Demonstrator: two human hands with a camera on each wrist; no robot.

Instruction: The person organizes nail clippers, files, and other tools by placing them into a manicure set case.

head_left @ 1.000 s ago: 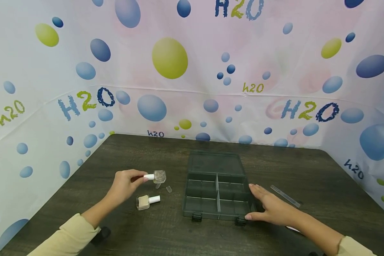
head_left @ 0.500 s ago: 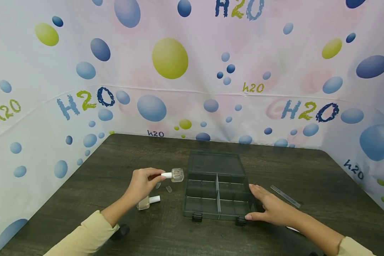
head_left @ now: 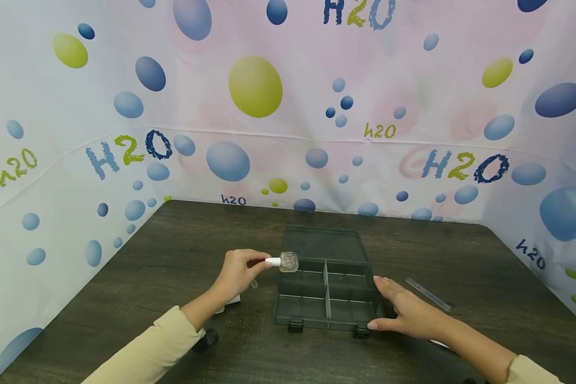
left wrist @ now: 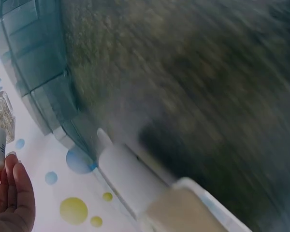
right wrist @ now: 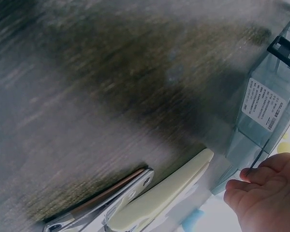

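My left hand (head_left: 240, 271) pinches the white cap of a clear glass nail polish bottle (head_left: 289, 262), held sideways with its glass end overlapping the box's left edge in the head view. The same bottle (left wrist: 4, 113) shows at the left of the left wrist view. A dark see-through plastic organizer box (head_left: 301, 308) lies with its lid (head_left: 324, 246) back and several bare compartments. My right hand (head_left: 410, 312) rests against the box's right side, thumb at the front right latch (head_left: 361, 331), fingers fairly straight. A beige nail polish bottle (left wrist: 181, 215) lies below my left forearm, mostly hidden in the head view.
A small clear nail-shaped piece (head_left: 254, 284) lies left of the box. A clear strip (head_left: 428, 294) lies to the right. Near my right wrist are a cream-handled item (right wrist: 162, 193) and a metal tool with a brown edge (right wrist: 99, 203). A patterned sheet (head_left: 288, 176) surrounds the table.
My left hand has carried the clear bottle rightward, from above the nail-shaped pieces to the box's left edge. My left forearm now covers most of the beige bottle. My right hand has stayed put.
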